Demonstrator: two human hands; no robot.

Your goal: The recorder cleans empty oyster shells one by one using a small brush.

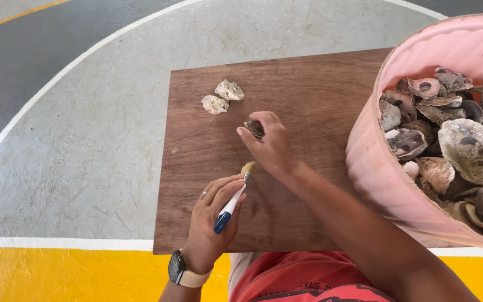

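Two hands are over a brown wooden board (pixel 308 78) that lies on the floor. The left hand (pixel 211 221) has its fingers wrapped around a small brush (pixel 233 198) with a white and blue handle. The brush's hairs point up toward the right hand (pixel 269 142). The right hand pinches a dark shell (pixel 254 128) just above the middle of the board. Two pale shells (pixel 222 97) sit side by side at the far left of the board. On the right, a big pink bucket (pixel 384 184) is tipped and full of many more shells (pixel 454 140).
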